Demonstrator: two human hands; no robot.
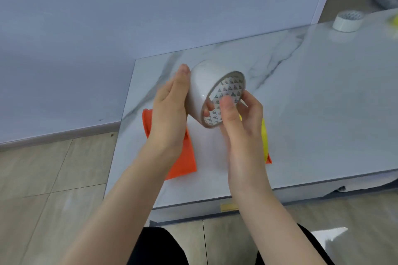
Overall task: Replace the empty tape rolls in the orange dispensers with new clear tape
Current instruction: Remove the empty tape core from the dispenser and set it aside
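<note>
Marble table (301,114) carries an orange dispenser (183,161), mostly hidden beneath the arms near the table's front edge, and a spare roll (347,21) at its far right corner. Above the dispenser, a new tape roll (206,88) is gripped by left hand (170,114), fingers through the core, right hand (241,122) pinching its rim. Step judged: finding the loose tape end; next, seat roll in dispenser.

Home-like room: marble-look table (301,92), tiled floor (53,178), plain wall (86,28).

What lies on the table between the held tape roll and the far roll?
Nothing: in the head view, bare marble table separates the held roll from the far roll.
</note>
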